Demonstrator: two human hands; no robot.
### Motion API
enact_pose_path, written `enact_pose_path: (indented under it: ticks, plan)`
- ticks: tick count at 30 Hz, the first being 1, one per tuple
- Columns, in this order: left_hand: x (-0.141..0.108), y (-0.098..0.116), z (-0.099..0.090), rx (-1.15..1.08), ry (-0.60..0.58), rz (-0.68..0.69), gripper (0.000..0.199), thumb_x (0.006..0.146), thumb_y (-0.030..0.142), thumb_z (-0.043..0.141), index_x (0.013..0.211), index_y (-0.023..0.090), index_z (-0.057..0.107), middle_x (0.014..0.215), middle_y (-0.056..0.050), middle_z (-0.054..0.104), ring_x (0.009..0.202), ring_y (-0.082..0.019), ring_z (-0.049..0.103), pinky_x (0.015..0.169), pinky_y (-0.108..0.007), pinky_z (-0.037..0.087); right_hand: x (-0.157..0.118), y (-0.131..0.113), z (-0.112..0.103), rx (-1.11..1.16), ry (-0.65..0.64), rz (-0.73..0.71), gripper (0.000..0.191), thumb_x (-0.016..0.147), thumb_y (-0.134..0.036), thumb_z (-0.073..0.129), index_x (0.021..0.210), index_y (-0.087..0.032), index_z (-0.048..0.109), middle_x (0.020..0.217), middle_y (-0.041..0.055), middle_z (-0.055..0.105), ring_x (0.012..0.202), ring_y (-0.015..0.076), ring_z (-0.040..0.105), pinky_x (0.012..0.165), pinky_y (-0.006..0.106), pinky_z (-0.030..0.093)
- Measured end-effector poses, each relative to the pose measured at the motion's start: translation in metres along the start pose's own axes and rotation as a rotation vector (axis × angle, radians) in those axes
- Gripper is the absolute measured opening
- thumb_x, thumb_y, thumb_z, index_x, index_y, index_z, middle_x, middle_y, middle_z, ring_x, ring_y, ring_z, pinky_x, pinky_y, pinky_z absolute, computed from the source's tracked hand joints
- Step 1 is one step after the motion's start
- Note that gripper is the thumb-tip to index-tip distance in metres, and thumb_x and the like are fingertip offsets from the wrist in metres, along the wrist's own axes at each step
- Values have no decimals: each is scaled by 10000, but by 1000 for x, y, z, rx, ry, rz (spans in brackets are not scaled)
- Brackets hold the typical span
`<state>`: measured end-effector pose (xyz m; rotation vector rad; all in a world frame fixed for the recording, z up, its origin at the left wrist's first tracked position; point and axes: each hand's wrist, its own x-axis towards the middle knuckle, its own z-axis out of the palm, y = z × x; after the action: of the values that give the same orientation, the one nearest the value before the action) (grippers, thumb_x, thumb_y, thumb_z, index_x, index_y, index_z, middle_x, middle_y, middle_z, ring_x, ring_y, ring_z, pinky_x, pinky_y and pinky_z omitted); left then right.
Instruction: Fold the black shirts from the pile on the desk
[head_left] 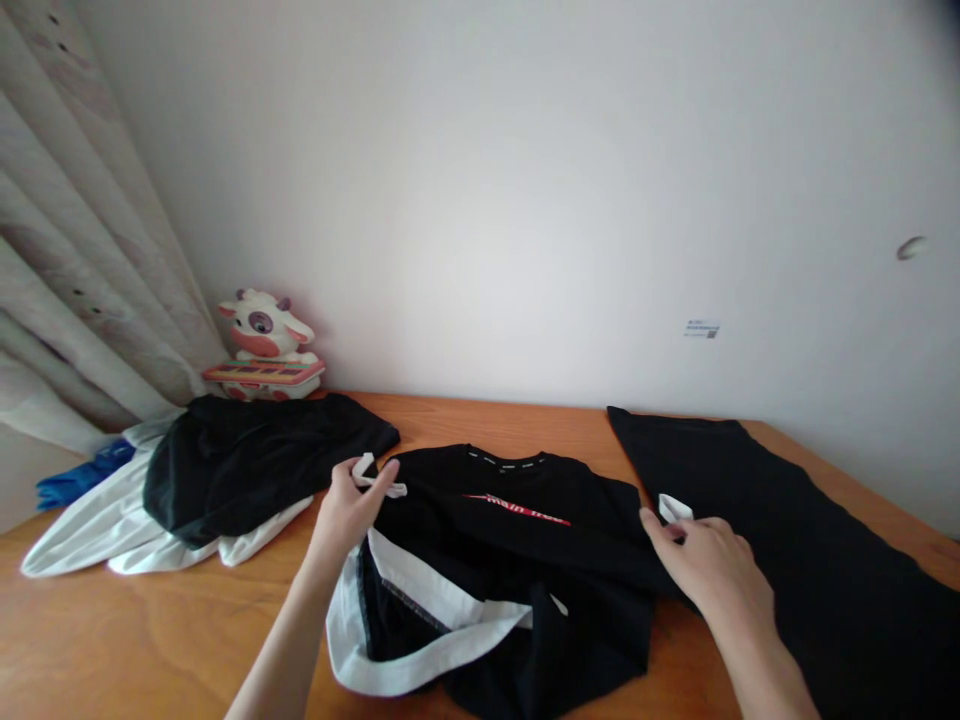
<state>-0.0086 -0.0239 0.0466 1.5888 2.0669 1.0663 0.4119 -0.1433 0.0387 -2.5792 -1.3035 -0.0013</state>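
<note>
Forearms angling inward over the black shirt (pixel 517 530) on the desk (pixel 97 630): the left hand (pixel 351 508) pinches white fabric (pixel 396 489) at its left, the right hand (pixel 716 565) another white piece (pixel 674 507) at its right.

Soft, diffuse light falls on the pale wall (pixel 510 200), brightest around the upper middle and greyer toward the right and upper left. The desk (pixel 90 630) carries a faint sheen at lower left. Black cloth (pixel 795 540) at lower right sinks into near-featureless dark. Fine print is smeared, edges look soft, wide-angle stretching shows toward the sides, and a dark blur shades the upper right corner.
</note>
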Motion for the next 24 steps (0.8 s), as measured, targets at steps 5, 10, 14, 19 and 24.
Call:
enact_pose_path:
  ticks: [5, 10, 14, 19, 24]
  plan:
    - [-16, 12, 0, 493, -242, 91, 608, 870, 363, 482, 1457, 206, 451, 1179, -187, 734, 1059, -389, 706, 858, -471, 511, 3, -3, 27, 3, 82, -111, 642, 915, -551, 496, 1394, -124, 520, 1171, 200, 630, 1045, 353, 646, 833, 445, 533]
    - [-17, 13, -20, 694, -336, 41, 371, 835, 318, 488, 1063, 226, 767, 1143, -186, 739, 1104, -419, 670, 866, -502, 506, 5, 1, 31, -1, -146, -120, 444, 947, -413, 456, 1279, -164, 613, 1042, 140, 686, 966, 310, 691, 799, 409, 541]
    - [-21, 20, -15, 698, -91, 207, 403, 891, 315, 445, 1140, 183, 733, 1337, -190, 634, 1230, -418, 574, 939, -547, 476, 1, -5, 27, -80, 36, -140, 485, 918, -401, 517, 1329, -151, 580, 1298, 195, 608, 1134, 370, 623, 825, 444, 540]
    - [-29, 28, 14, 387, -361, 619, 443, 1018, 404, 370, 1359, 238, 598, 1343, -82, 676, 1255, -245, 603, 1063, -374, 426, 1, -20, 38, 56, 65, -393, 602, 966, -403, 456, 1489, -112, 392, 1476, 177, 527, 1287, 327, 553, 973, 441, 496]
    - [-37, 33, 21, 423, -447, 588, 434, 1030, 438, 380, 1331, 232, 614, 1185, -105, 753, 1100, -287, 700, 959, -392, 473, 1, -29, 46, 94, -102, -290, 636, 960, -400, 468, 1515, -107, 369, 1341, 179, 641, 1230, 320, 608, 920, 445, 505]
